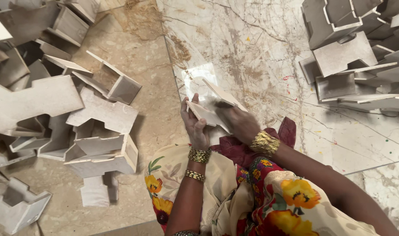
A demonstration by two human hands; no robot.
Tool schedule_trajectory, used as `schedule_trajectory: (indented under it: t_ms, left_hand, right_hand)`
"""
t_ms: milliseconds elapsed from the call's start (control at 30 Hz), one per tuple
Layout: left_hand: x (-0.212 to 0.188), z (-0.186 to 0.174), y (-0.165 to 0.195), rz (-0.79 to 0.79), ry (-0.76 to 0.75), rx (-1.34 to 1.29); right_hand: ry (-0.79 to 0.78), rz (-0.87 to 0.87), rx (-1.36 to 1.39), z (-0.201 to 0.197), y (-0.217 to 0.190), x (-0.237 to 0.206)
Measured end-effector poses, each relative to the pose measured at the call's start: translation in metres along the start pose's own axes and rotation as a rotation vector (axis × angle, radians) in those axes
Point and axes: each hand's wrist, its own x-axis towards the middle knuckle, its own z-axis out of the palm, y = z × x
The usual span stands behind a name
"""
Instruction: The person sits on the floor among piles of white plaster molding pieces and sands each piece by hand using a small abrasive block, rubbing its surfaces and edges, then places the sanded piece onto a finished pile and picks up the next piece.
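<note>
The person sits on the marble floor (260,52) and holds a small pale wooden piece (214,105) in front of the knees; it looks like two thin boards joined at an angle, the open side turned up and away from the body. The left hand (195,124) closes around the near left edge of the piece, the thumb on top and the fingers below, so the grip is firm and narrow; the right hand (236,122) lies on the lower right part of the piece, fingers curled, but it is blurred and I cannot tell if it pinches something or only presses. Both wrists carry golden bangles (265,143); a dark red cloth (243,150) lies just under the right wrist, over the flowered garment (278,196).

To the left there is a big heap of similar pale wooden pieces (77,113) — notched boards and open box shapes, thrown one over another; a second stack of wooden pieces (356,57) stands at the upper right, well apart from the hands. Some brownish dust (142,17) lies on the floor at the top, between the two piles
</note>
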Motion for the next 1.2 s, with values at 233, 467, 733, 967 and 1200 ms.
schedule_trajectory:
  t_ms: [233, 467, 733, 967, 1200]
  left_hand:
    - [0.000, -0.004, -0.005, -0.063, -0.101, -0.051]
    - [0.010, -0.011, -0.011, -0.079, -0.072, -0.041]
    - [0.017, -0.027, -0.025, -0.133, 0.153, -0.161]
    - [0.013, -0.022, -0.032, -0.440, 0.373, -0.187]
    - [-0.009, -0.024, -0.043, -0.653, 0.295, 0.212]
  right_hand:
    - [0.199, 0.035, 0.389, -0.011, -0.039, 0.005]
    - [0.243, -0.251, 0.167, -0.037, -0.039, -0.017]
    - [0.208, -0.329, 0.423, -0.065, 0.014, -0.038]
    - [0.534, 0.363, 0.967, -0.059, 0.062, -0.016]
    - [0.610, 0.439, 1.149, -0.052, 0.089, 0.007]
